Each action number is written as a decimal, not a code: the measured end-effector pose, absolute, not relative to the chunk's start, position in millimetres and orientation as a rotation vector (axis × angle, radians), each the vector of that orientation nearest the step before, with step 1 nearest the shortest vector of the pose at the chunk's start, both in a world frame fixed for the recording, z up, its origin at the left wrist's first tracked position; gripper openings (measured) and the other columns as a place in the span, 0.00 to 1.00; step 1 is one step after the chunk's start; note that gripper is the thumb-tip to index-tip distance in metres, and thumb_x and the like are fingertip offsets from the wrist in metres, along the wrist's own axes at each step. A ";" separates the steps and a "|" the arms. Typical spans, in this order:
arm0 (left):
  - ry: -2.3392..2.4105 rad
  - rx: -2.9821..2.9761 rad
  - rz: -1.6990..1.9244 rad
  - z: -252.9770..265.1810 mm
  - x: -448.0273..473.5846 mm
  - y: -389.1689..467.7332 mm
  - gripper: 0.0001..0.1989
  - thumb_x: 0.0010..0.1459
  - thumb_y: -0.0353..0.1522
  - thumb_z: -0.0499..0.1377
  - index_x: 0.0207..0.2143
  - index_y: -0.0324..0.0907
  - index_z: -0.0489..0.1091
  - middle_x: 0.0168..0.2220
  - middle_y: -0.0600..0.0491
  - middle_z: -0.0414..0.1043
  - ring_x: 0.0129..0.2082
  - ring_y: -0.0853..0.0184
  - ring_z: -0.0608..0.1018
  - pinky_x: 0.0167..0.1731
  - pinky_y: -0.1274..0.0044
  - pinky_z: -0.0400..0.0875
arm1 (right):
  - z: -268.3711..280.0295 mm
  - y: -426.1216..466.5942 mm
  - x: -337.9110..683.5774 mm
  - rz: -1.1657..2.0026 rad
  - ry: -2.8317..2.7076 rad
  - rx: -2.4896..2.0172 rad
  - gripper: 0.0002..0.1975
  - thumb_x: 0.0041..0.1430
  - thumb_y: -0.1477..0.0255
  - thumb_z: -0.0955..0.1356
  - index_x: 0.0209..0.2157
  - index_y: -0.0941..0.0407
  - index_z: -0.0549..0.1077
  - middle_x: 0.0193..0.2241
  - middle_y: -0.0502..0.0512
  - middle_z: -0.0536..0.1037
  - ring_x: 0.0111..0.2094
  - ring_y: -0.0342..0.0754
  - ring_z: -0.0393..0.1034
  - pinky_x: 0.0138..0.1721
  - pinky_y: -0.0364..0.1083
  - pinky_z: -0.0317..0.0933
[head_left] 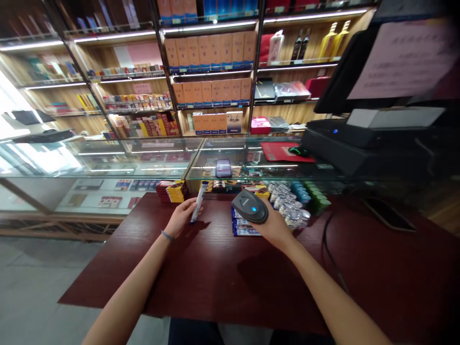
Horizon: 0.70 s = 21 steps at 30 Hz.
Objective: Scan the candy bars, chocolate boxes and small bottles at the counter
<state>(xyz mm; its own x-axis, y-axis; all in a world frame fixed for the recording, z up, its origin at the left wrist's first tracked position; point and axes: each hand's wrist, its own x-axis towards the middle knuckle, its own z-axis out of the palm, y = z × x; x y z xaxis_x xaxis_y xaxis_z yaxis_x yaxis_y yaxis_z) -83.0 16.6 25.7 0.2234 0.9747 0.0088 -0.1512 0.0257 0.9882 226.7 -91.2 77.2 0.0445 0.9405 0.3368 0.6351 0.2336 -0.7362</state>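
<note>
Fingers and thumb of my left hand pinch a slim, blue-and-white, stick-shaped wrapped packet, tilted and raised above the dark red-brown wooden surface, left of the middle and near the far edge. My right hand grips a black-and-grey plastic handheld scanner with a small blue light; those fingers are mostly hidden beneath it, so I cannot tell whether one presses a trigger. The scanner partly hides a pile of blue-and-white wrapped sticks by the far edge, right of the middle, with silver-topped cylindrical cans just beside. To do this step well, I judge, a light pinch serves best, no fingertip over the printing, the packet's code turned squarely to the scanner and both hands steady. I should aim clear of the pile, lest a wrong code be read, and leave slack in the thin black cable towards the surface's right edge
</note>
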 end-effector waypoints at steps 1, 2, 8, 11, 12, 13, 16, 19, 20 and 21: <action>0.960 1.269 1.099 29.3 -77.8 17.4 0.28 0.53 0.44 0.68 0.52 0.38 0.73 0.44 0.46 0.80 0.41 0.62 0.81 0.42 0.73 0.76 | 80.2 -90.0 232.6 0.435 -1.631 -1.465 0.25 0.50 0.65 0.73 0.51 0.49 0.68 0.37 0.53 0.83 0.42 0.59 0.79 0.39 0.50 0.70; 0.987 1.364 1.088 33.2 -71.6 17.9 0.27 0.54 0.44 0.67 0.51 0.39 0.74 0.44 0.47 0.80 0.42 0.61 0.81 0.44 0.72 0.75 | 83.0 -89.0 238.8 0.407 -1.587 -1.450 0.26 0.50 0.65 0.73 0.51 0.49 0.68 0.38 0.54 0.83 0.42 0.59 0.79 0.39 0.51 0.70; 1.039 1.947 1.010 47.0 -19.4 16.5 0.16 0.60 0.39 0.61 0.48 0.44 0.77 0.48 0.49 0.79 0.50 0.59 0.78 0.54 0.69 0.70 | 96.0 -86.8 275.2 0.299 -1.432 -1.377 0.23 0.51 0.65 0.73 0.50 0.52 0.70 0.38 0.55 0.82 0.40 0.55 0.78 0.42 0.51 0.70; 1.039 2.229 0.944 44.9 11.7 13.2 0.13 0.62 0.34 0.59 0.48 0.45 0.77 0.48 0.49 0.79 0.49 0.60 0.78 0.54 0.69 0.70 | 102.8 -89.4 289.3 0.275 -1.364 -1.359 0.21 0.52 0.65 0.73 0.48 0.53 0.71 0.37 0.55 0.82 0.40 0.55 0.78 0.42 0.52 0.70; 1.036 2.307 0.909 44.0 21.9 11.6 0.13 0.62 0.32 0.58 0.47 0.45 0.77 0.47 0.49 0.79 0.49 0.60 0.78 0.53 0.69 0.71 | 105.2 -90.8 293.0 0.276 -1.345 -1.352 0.21 0.52 0.65 0.73 0.48 0.53 0.71 0.37 0.55 0.82 0.40 0.55 0.78 0.41 0.52 0.70; 1.032 2.368 0.873 43.2 31.7 9.9 0.13 0.62 0.30 0.58 0.47 0.45 0.78 0.47 0.49 0.78 0.48 0.60 0.78 0.53 0.70 0.71 | 107.7 -92.2 296.1 0.280 -1.328 -1.345 0.20 0.53 0.65 0.72 0.48 0.53 0.71 0.38 0.56 0.82 0.41 0.56 0.77 0.41 0.52 0.71; 1.036 2.487 0.795 41.3 58.0 4.5 0.14 0.61 0.27 0.58 0.47 0.45 0.77 0.46 0.48 0.77 0.48 0.60 0.78 0.51 0.71 0.72 | 114.1 -96.1 302.7 0.285 -1.294 -1.313 0.19 0.54 0.64 0.72 0.47 0.53 0.72 0.38 0.57 0.82 0.42 0.56 0.77 0.41 0.52 0.71; 1.037 2.554 0.754 37.8 77.5 0.9 0.15 0.61 0.26 0.58 0.48 0.45 0.77 0.46 0.48 0.76 0.48 0.60 0.78 0.52 0.71 0.72 | 117.4 -98.2 305.9 0.281 -1.276 -1.286 0.19 0.54 0.64 0.72 0.47 0.53 0.72 0.38 0.56 0.82 0.42 0.56 0.77 0.41 0.53 0.71; 1.033 2.569 0.746 36.1 82.3 0.4 0.15 0.61 0.26 0.58 0.48 0.45 0.77 0.46 0.48 0.76 0.48 0.60 0.78 0.52 0.71 0.72 | 117.9 -98.6 306.5 0.280 -1.274 -1.283 0.20 0.53 0.63 0.73 0.47 0.53 0.72 0.38 0.56 0.82 0.42 0.56 0.77 0.41 0.53 0.71; 1.026 2.584 0.740 34.0 86.2 0.2 0.14 0.61 0.26 0.57 0.48 0.45 0.77 0.47 0.48 0.76 0.48 0.60 0.78 0.52 0.70 0.72 | 118.2 -99.0 306.8 0.281 -1.272 -1.281 0.20 0.53 0.63 0.73 0.47 0.53 0.72 0.38 0.56 0.82 0.42 0.57 0.77 0.42 0.53 0.71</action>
<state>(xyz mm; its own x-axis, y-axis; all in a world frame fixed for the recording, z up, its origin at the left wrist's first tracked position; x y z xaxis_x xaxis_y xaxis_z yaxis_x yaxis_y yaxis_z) 86.2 0.2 34.0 0.6200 0.6969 0.3606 0.5624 -0.7151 0.4150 306.8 -99.0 118.2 0.3626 0.7607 0.5384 0.4636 0.3540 -0.8123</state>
